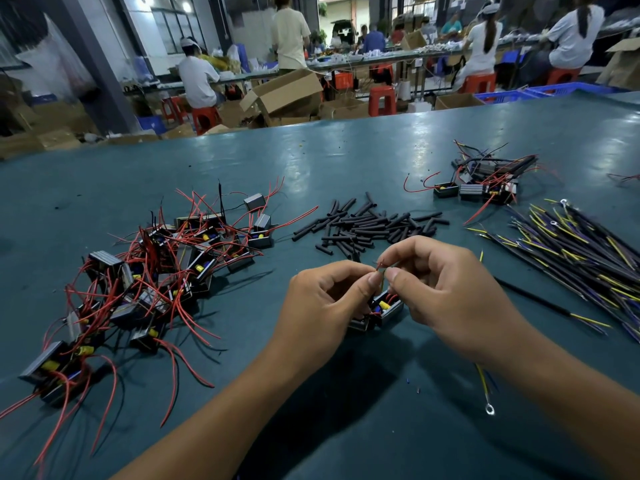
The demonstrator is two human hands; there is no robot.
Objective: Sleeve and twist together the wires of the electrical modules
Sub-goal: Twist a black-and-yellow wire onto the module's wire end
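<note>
My left hand and my right hand meet over the dark teal table top, fingers curled in, each thumb and forefinger pinching the thin red wire end that sticks up between them. A yellowish-green strand seems to run alongside it down between my thumbs, though it is too fine to be sure. Just below my fingertips sits the small black open-topped electrical module with yellow and blue parts inside, tucked between both palms and resting on the table.

To my left lies a tangled heap of black modules with long red leads. Ahead, beyond my knuckles, is a loose pile of short black sleeve tubes. On the right lies a fanned bundle of black-sheathed cables with yellow and blue cores; one of these cables passes under my right wrist and ends in a small metal ring terminal. Farther off on the right sits a smaller cluster of modules with wires.
</note>
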